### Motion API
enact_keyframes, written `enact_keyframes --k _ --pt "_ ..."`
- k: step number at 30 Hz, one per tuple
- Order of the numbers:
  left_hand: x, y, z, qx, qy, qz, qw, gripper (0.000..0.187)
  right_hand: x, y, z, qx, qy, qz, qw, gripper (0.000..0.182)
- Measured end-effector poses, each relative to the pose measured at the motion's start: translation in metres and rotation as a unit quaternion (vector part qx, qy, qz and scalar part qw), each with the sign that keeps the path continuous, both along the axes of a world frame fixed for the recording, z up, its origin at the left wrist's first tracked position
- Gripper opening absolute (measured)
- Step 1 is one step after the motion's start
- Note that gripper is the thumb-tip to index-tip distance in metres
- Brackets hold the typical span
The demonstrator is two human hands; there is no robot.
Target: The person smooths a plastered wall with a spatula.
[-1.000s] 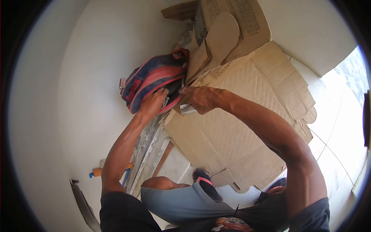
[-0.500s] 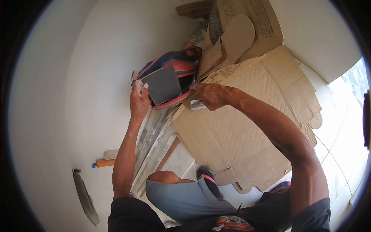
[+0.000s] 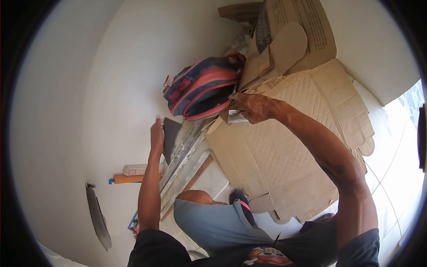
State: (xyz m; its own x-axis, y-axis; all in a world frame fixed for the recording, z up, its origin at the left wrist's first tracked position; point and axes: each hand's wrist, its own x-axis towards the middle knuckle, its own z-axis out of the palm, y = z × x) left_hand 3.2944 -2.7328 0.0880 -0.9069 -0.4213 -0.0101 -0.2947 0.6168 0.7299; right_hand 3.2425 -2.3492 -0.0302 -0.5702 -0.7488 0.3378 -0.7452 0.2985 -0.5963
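Observation:
My left hand (image 3: pixel 157 135) is closed on the edge of a flat dark grey rectangular sheet (image 3: pixel 171 137), which is tilted and seen at a slant beside the wall. Up and to the right of it, a dark blue and red backpack (image 3: pixel 209 84) lies with its zipped mouth gaping. Its inside looks dark. My right hand (image 3: pixel 255 107) pinches the rim of that opening at the right side. Just under the right hand is a small shiny silvery piece (image 3: pixel 237 116); whether the fingers hold it I cannot make out.
Flattened cardboard (image 3: pixel 284 147) covers the floor, with an upright cardboard box (image 3: pixel 307 35) behind. Long strips (image 3: pixel 187 155) lie along the wall near an orange tube (image 3: pixel 129 179) and a small box (image 3: pixel 134 170). A dark long object (image 3: pixel 98 218) is at lower left.
My left hand has carried the dark sheet away from the backpack's mouth, down toward me, turning it edge-on. My right hand stays at the rim. The view has shifted slightly.

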Motion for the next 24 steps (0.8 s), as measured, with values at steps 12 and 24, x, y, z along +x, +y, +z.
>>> enact_keyframes --k 12,24 --pt "-0.017 0.121 0.027 -0.461 0.187 -0.307 0.811 0.037 0.009 -0.003 -0.011 -0.002 0.016 -0.027 0.999 0.051" --pt "-0.026 0.133 -0.017 -0.371 0.057 -0.430 0.821 0.020 0.007 -0.005 -0.028 -0.007 0.045 -0.015 0.999 0.058"
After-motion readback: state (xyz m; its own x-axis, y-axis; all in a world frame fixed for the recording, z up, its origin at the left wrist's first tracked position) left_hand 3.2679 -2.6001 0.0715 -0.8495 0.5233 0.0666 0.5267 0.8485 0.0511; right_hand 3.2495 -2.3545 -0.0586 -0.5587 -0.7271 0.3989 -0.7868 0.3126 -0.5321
